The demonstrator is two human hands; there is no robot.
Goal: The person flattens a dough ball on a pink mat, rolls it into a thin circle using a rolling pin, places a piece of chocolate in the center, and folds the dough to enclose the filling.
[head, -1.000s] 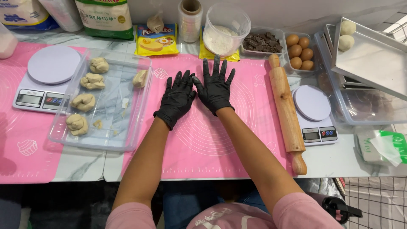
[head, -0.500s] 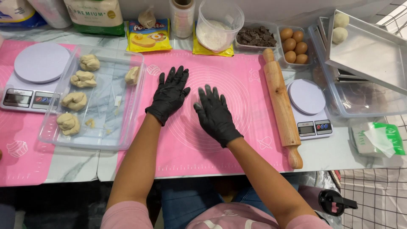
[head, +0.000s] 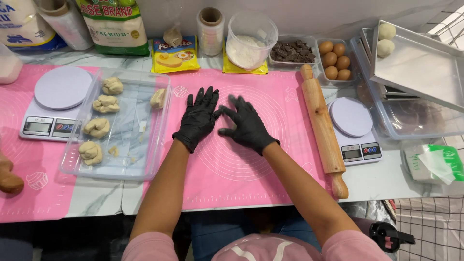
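Both black-gloved hands lie palm down on the pink silicone mat (head: 227, 174), touching it and holding nothing. The left hand (head: 199, 118) has its fingers spread wide and pointing away from the person; the right hand (head: 247, 126) sits just beside it, fingers also splayed and angled toward the left, its fingertips nearly meeting the left thumb.

Beyond the left fingers, to their outer side, a clear plastic tray (head: 159, 145) holds several twisted dough pieces (head: 96, 128), and past it stands a digital scale (head: 55, 104) on a second pink mat (head: 19, 193). To the outer side of the right fingers a wooden rolling pin (head: 323, 128) lies along the mat's edge, with another scale (head: 353, 128) just past it. Ahead of the fingertips, along the wall, stand a tub of flour (head: 250, 41), a tray of chocolate chunks (head: 292, 50) and brown eggs (head: 334, 60). The counter (head: 96, 198) is pale marble.
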